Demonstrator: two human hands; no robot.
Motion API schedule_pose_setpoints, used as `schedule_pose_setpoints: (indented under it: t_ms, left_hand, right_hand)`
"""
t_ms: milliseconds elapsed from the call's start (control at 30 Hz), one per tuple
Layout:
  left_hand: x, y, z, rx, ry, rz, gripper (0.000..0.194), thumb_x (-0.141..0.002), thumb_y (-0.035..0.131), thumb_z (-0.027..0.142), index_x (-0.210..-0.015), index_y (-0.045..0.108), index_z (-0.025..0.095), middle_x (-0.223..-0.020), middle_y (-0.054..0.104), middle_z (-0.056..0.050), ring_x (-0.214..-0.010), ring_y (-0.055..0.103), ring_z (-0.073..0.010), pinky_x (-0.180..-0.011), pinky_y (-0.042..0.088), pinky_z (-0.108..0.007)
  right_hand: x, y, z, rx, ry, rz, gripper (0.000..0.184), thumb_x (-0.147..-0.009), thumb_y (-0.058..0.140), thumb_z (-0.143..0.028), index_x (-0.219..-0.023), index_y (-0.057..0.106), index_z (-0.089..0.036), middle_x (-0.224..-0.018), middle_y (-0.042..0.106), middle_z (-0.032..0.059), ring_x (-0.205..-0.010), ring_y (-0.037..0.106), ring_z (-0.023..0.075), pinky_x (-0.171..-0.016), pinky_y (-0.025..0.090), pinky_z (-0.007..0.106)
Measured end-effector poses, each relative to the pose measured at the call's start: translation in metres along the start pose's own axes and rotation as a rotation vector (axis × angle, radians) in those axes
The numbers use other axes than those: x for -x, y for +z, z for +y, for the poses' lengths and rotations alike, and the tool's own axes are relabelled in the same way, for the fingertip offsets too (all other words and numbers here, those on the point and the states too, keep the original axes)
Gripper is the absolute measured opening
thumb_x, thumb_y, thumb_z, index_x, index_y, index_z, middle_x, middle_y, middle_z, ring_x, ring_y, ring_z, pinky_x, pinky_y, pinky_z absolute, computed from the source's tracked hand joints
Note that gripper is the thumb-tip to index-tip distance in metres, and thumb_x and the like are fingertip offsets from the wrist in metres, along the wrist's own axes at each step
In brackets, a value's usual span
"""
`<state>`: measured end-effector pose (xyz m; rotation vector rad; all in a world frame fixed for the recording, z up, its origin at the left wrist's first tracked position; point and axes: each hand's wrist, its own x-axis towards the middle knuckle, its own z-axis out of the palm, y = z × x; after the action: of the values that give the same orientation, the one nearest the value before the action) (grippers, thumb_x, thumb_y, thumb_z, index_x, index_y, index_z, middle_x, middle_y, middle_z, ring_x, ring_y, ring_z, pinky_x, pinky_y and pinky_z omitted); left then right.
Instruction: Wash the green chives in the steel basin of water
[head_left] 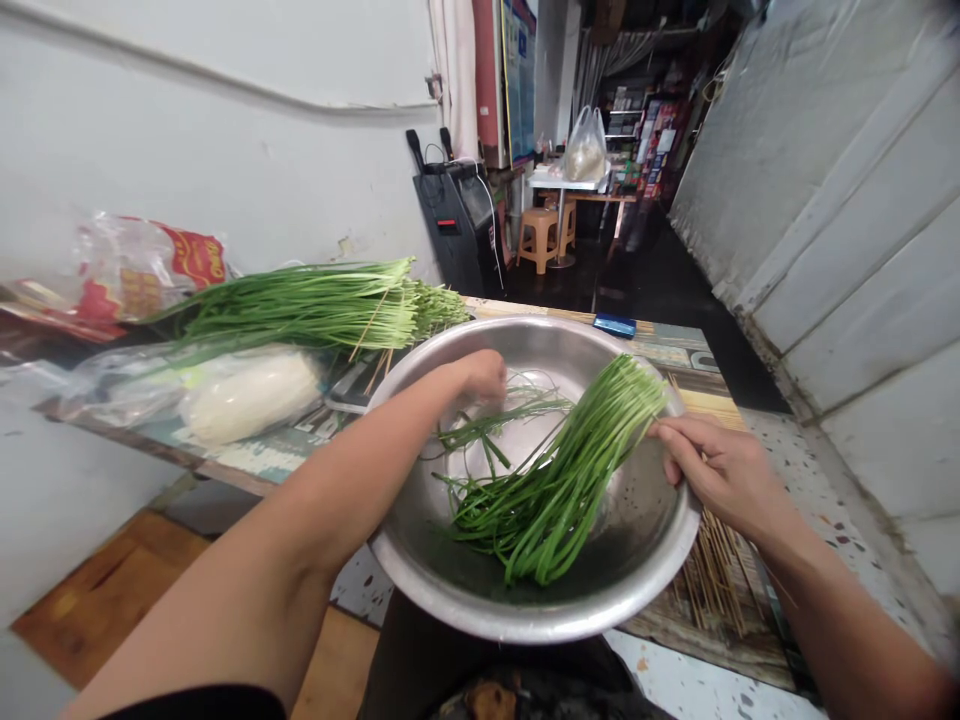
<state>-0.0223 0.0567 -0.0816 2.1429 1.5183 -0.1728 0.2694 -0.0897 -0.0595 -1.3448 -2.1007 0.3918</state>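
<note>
A bunch of green chives (555, 480) leans in a wide metal basin (525, 625), pale cut ends up against the right rim. My right hand (712, 465) is closed in a pinch beside those cut ends, apparently on a thin bamboo skewer, mostly hidden by the fingers. Over the basin's left side, my left hand (484, 377) is curled closed; what its fingers hold, if anything, is hidden. Loose chive strands (517, 410) lie below and beside it in the basin.
More chives (322, 305), with skewers among them, are piled on the table at left, near a bagged white item (251, 395) and a red-printed plastic bag (150, 265). Bamboo skewers (720, 575) lie right of the basin. A blue packet (615, 325) sits behind it.
</note>
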Motion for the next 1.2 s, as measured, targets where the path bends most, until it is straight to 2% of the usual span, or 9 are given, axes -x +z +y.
schedule_pose_setpoints:
  t_ms: [167, 300, 433, 700, 800, 900, 1000, 1067, 1200]
  left_hand:
    - [0.008, -0.013, 0.0, 0.735, 0.036, -0.133, 0.015, -0.071, 0.061, 0.022, -0.085, 0.061, 0.016, -0.08, 0.067, -0.004, -0.054, 0.051, -0.0057, -0.049, 0.035, -0.019]
    - [0.013, -0.019, 0.007, 0.973, 0.064, -0.185, 0.031, -0.07, 0.067, 0.018, -0.099, 0.061, 0.015, -0.074, 0.065, -0.002, -0.049, 0.044, -0.0032, -0.051, 0.036, -0.019]
    - [0.014, -0.02, 0.011, 1.024, 0.053, -0.147, 0.027, -0.074, 0.067, 0.019, -0.1, 0.062, 0.013, -0.07, 0.062, -0.001, -0.05, 0.043, -0.0028, -0.049, 0.033, -0.018]
    - [0.011, -0.017, 0.011, 0.964, 0.049, -0.078, 0.028, -0.076, 0.067, 0.029, -0.099, 0.066, 0.012, -0.078, 0.066, -0.007, -0.049, 0.041, -0.0032, -0.048, 0.033, -0.019]
    - [0.013, -0.016, 0.009, 0.849, 0.083, -0.173, 0.032, -0.069, 0.072, 0.035, -0.093, 0.069, 0.013, -0.082, 0.068, -0.007, -0.049, 0.042, -0.0039, -0.046, 0.03, -0.019]
    - [0.013, -0.015, 0.006, 0.68, 0.159, -0.335, 0.033, -0.067, 0.07, 0.039, -0.089, 0.072, 0.016, -0.088, 0.069, -0.007, -0.048, 0.042, -0.0045, -0.043, 0.027, -0.02]
    - [0.008, -0.012, 0.004, 0.444, 0.128, -0.18, 0.028, -0.065, 0.069, 0.032, -0.088, 0.072, 0.016, -0.08, 0.069, -0.006, -0.046, 0.042, -0.006, -0.045, 0.031, -0.021]
    - [0.004, -0.008, 0.006, 0.198, 0.068, -0.074, 0.021, -0.063, 0.069, 0.028, -0.077, 0.072, 0.013, -0.069, 0.067, -0.006, -0.049, 0.047, -0.0095, -0.049, 0.035, -0.023]
    - [0.001, 0.004, 0.017, -0.193, -0.013, -0.163, 0.023, -0.057, 0.072, 0.033, -0.053, 0.064, 0.013, -0.053, 0.061, -0.006, -0.051, 0.053, -0.0161, -0.053, 0.039, -0.027]
  right_hand:
    - [0.0, 0.0, 0.001, 0.007, -0.006, 0.01, 0.029, -0.091, 0.044, -0.03, -0.067, 0.059, -0.022, -0.053, 0.057, -0.0026, -0.063, 0.057, 0.0147, -0.071, 0.041, 0.029]
    - [0.0, 0.001, 0.0, 0.004, -0.016, 0.014, 0.029, -0.091, 0.043, -0.029, -0.068, 0.059, -0.022, -0.052, 0.057, -0.0035, -0.061, 0.056, 0.0138, -0.071, 0.041, 0.028]
    - [0.0, 0.001, -0.001, 0.008, -0.014, 0.022, 0.028, -0.091, 0.044, -0.029, -0.069, 0.06, -0.022, -0.051, 0.057, -0.004, -0.062, 0.056, 0.0135, -0.072, 0.04, 0.027]
    - [0.001, 0.002, 0.002, -0.007, -0.006, 0.013, 0.028, -0.091, 0.043, -0.029, -0.07, 0.061, -0.022, -0.052, 0.057, -0.0043, -0.063, 0.057, 0.0136, -0.073, 0.041, 0.027]
    - [0.001, 0.002, 0.001, -0.002, -0.002, 0.011, 0.03, -0.091, 0.043, -0.03, -0.069, 0.06, -0.022, -0.051, 0.057, -0.0041, -0.061, 0.057, 0.0132, -0.071, 0.042, 0.027]
    - [0.001, 0.001, 0.001, 0.003, 0.003, 0.006, 0.03, -0.091, 0.043, -0.031, -0.068, 0.059, -0.022, -0.051, 0.057, -0.0036, -0.059, 0.056, 0.0134, -0.068, 0.042, 0.027]
    - [0.0, 0.001, 0.0, 0.001, 0.001, 0.008, 0.03, -0.091, 0.043, -0.032, -0.068, 0.059, -0.022, -0.051, 0.056, -0.0033, -0.059, 0.056, 0.0137, -0.068, 0.042, 0.027]
    - [0.0, 0.001, 0.0, -0.001, 0.001, 0.01, 0.03, -0.091, 0.043, -0.032, -0.068, 0.059, -0.022, -0.051, 0.056, -0.0032, -0.059, 0.056, 0.0137, -0.069, 0.042, 0.028]
    - [0.0, 0.001, 0.001, -0.005, 0.018, 0.008, 0.031, -0.091, 0.044, -0.033, -0.066, 0.059, -0.022, -0.052, 0.057, -0.0028, -0.061, 0.057, 0.0143, -0.07, 0.042, 0.028]
